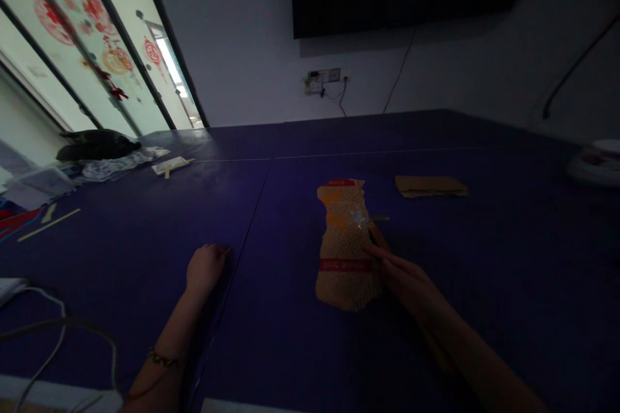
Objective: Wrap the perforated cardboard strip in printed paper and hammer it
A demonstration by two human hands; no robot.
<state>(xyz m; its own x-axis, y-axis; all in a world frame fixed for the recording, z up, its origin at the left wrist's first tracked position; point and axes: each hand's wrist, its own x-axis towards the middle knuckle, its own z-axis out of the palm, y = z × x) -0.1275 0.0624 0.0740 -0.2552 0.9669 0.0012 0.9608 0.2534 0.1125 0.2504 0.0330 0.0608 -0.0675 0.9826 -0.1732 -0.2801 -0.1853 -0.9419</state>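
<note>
A fanned stack of tan printed paper bags [345, 242], with red bands and an orange patch, is in front of me at the middle of the table. My right hand [404, 277] has its fingers at the stack's right edge, one fingertip over the top sheet; the lower fingers are in shadow. A narrow tan strip [379, 237] shows just behind that edge. To the left, my left hand [206, 266] rests on the dark purple table [290, 348] with its fingers curled. Something small may stick out at its fingertips, too small to name.
A folded brown paper piece [430, 186] lies beyond the stack. At far left are a black bag [99, 144], a clear plastic box [41, 186], and yellow strips [48, 226]. Cables [62, 326] loop at the near left. A white round object [598, 164] stands far right.
</note>
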